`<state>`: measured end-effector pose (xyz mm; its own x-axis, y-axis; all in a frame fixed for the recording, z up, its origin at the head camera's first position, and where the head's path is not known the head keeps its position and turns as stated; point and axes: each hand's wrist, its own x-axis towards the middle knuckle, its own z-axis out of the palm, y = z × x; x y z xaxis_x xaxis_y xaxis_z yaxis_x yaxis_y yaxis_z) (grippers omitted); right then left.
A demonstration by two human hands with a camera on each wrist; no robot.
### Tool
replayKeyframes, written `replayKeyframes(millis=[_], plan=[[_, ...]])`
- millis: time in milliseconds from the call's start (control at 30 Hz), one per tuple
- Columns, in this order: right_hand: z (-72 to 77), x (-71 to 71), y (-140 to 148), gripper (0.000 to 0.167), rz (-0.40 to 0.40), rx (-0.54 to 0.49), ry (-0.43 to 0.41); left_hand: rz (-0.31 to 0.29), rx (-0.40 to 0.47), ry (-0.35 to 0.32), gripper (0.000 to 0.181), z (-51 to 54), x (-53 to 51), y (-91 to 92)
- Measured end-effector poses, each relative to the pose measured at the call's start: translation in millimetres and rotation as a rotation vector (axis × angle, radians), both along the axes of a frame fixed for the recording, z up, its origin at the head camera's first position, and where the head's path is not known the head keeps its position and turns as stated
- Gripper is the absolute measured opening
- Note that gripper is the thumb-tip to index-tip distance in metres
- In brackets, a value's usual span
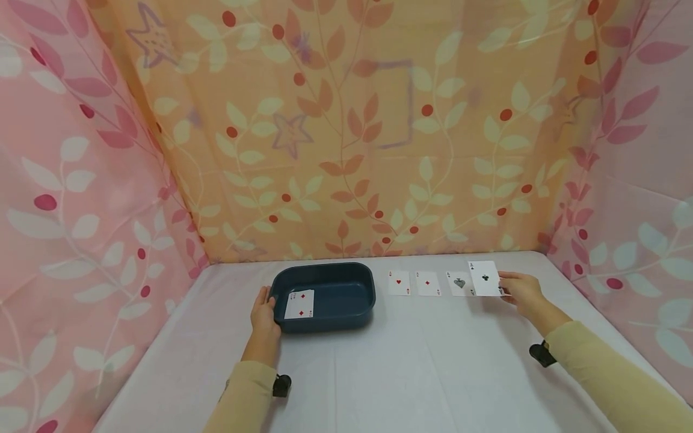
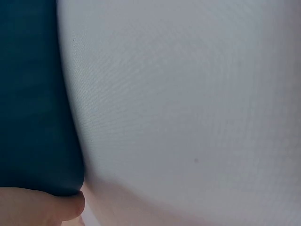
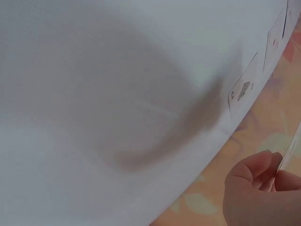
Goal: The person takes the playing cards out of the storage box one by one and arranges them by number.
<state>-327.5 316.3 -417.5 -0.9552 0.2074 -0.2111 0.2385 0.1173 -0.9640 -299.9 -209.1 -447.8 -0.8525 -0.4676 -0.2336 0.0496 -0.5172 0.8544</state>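
Note:
My left hand [image 1: 265,313] rests against the left outer side of a dark blue rectangular tray [image 1: 335,325]; in the left wrist view, a digit [image 2: 70,205] touches the tray's corner. Inside the tray's left part lies a two of diamonds [image 1: 299,305]. With thumb and fingers, my right hand [image 1: 522,291] pinches an ace of clubs [image 1: 484,278] by its right edge. That card is raised off the table, partly overlapping the ace of spades [image 1: 459,282] in the head view. From the right wrist, it shows almost edge-on.
To the right of the tray, an ace of hearts [image 1: 399,282] and an ace of diamonds [image 1: 428,283] lie in a row with the ace of spades. The white-covered table [image 1: 411,373] ends at a leaf-patterned orange curtain [image 1: 346,180] behind, with pink curtains on both sides.

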Motion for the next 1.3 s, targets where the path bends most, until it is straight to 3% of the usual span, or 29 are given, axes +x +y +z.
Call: replayKeyframes(millis=[400, 700, 967, 1300], plan=[[-11.9, -10.9, 14, 0.054, -0.183, -0.075, -0.075, 0.004, 0.006, 0.022, 0.053, 1.5, 1.2, -0.1], [-21.1, -20.6, 19, 0.052, -0.294, -0.069, -0.075, 0.004, 0.012, 0.029, 0.052, 1.7, 1.3, 0.3], [-25.6, -34.0, 24, 0.057, -0.316, -0.098, -0.130, 0.013, 0.020, 0.007, 0.052, 2.8, 1.2, 1.1], [-29.2, -44.8, 30, 0.056, -0.317, 0.034, -0.171, 0.029, 0.021, -0.017, 0.051, -0.5, -2.2, 0.5]])
